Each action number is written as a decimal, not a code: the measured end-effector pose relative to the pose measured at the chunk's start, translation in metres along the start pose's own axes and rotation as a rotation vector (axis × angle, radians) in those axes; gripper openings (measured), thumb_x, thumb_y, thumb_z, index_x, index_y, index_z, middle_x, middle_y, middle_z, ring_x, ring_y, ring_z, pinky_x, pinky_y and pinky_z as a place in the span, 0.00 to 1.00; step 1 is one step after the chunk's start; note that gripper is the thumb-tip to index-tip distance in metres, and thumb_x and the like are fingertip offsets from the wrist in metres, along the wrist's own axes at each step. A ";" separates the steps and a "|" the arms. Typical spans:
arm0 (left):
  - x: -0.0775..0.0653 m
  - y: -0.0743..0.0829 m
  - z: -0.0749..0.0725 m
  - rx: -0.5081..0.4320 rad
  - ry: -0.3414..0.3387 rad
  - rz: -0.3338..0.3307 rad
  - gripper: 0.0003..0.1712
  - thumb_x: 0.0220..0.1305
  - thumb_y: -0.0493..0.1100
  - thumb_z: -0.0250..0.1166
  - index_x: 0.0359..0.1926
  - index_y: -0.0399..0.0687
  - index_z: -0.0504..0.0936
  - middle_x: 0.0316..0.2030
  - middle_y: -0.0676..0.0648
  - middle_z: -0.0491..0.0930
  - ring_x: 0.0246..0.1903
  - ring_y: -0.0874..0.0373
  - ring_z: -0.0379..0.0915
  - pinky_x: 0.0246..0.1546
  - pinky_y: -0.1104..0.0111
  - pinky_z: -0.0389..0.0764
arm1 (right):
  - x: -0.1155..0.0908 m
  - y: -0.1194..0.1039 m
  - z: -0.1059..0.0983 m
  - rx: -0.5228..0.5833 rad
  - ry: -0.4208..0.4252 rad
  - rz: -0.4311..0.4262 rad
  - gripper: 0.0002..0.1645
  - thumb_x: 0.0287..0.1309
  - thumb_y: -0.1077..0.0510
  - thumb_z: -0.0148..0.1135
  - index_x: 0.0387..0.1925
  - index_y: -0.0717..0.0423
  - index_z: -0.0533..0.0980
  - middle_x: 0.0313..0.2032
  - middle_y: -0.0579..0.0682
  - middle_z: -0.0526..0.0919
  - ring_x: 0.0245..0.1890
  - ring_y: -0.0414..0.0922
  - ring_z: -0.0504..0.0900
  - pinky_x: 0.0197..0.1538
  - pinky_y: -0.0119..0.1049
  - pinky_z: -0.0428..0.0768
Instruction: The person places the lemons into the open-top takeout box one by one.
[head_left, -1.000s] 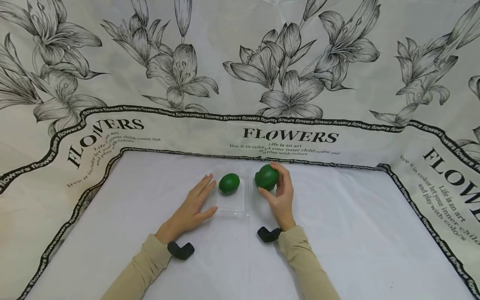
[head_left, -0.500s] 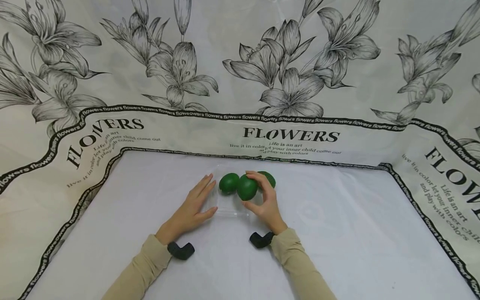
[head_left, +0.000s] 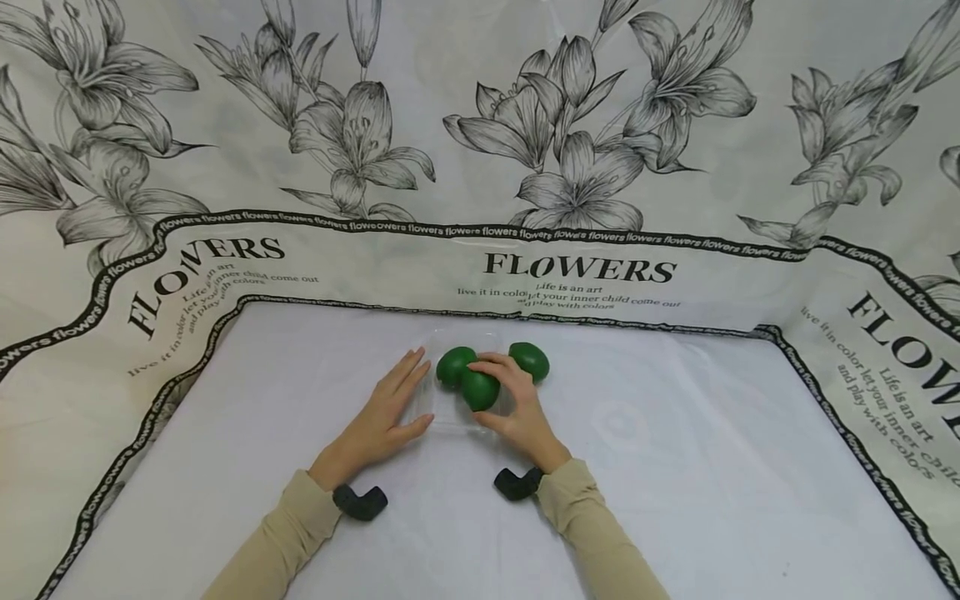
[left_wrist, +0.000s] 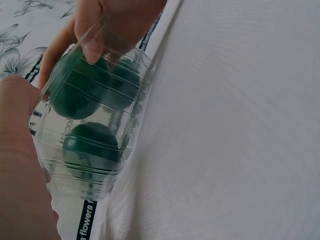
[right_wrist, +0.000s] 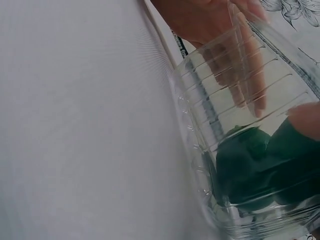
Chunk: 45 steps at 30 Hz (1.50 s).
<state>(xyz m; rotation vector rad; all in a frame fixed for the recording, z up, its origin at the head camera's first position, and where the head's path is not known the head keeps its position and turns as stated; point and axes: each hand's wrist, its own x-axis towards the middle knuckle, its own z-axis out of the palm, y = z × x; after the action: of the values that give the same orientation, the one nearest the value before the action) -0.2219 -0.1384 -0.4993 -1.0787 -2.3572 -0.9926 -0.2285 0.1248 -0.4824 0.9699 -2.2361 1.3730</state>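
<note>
Left edge: backdrop cloth with black-line lily prints, wavy black border repeating "flowers flowers", and big "FLOWERS" lettering, small print under it reading "Life is an art / live it in color let your inner child come out and play with colors". Same text block shows again centre and right. White table sheet sits inside that border. Left hand lies flat on the sheet, fingers straight and relaxed, fingertips against the left wall of a clear ribbed plastic tray; black wrist-cam mount just behind the cuff of the beige sleeve. In the tray: one green egg-shaped fruit at the back left. Right hand has fingers and thumb curled round a second green fruit, holding it inside the tray, touching the first one. Left-wrist view confirms both green pieces behind the tray's clear wall. Third green fruit sits on the sheet just right of the tray, outside it, untouched.
</note>
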 end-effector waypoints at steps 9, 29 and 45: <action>-0.001 -0.002 0.001 0.004 0.011 0.010 0.44 0.70 0.61 0.54 0.72 0.31 0.60 0.73 0.31 0.53 0.73 0.34 0.47 0.67 0.37 0.54 | 0.004 -0.007 0.002 -0.128 -0.114 0.096 0.39 0.43 0.62 0.72 0.62 0.45 0.75 0.63 0.58 0.69 0.64 0.54 0.67 0.63 0.60 0.67; 0.000 0.000 0.001 0.019 0.003 0.000 0.42 0.66 0.52 0.60 0.72 0.31 0.60 0.74 0.32 0.53 0.73 0.35 0.47 0.66 0.36 0.55 | 0.007 -0.017 -0.001 -0.401 -0.249 0.077 0.30 0.54 0.54 0.63 0.62 0.43 0.77 0.65 0.59 0.70 0.65 0.56 0.66 0.59 0.62 0.71; -0.002 -0.001 0.001 0.018 0.016 0.000 0.42 0.67 0.54 0.59 0.72 0.31 0.61 0.73 0.31 0.54 0.73 0.35 0.47 0.66 0.36 0.55 | 0.003 -0.006 0.008 -0.284 -0.012 -0.093 0.20 0.61 0.60 0.60 0.55 0.56 0.80 0.56 0.61 0.78 0.57 0.56 0.72 0.54 0.57 0.69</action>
<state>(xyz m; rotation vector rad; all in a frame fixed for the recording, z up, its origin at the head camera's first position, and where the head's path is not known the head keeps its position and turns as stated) -0.2216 -0.1394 -0.5013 -1.0608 -2.3490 -0.9747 -0.2259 0.1147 -0.4800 0.9688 -2.2833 0.9788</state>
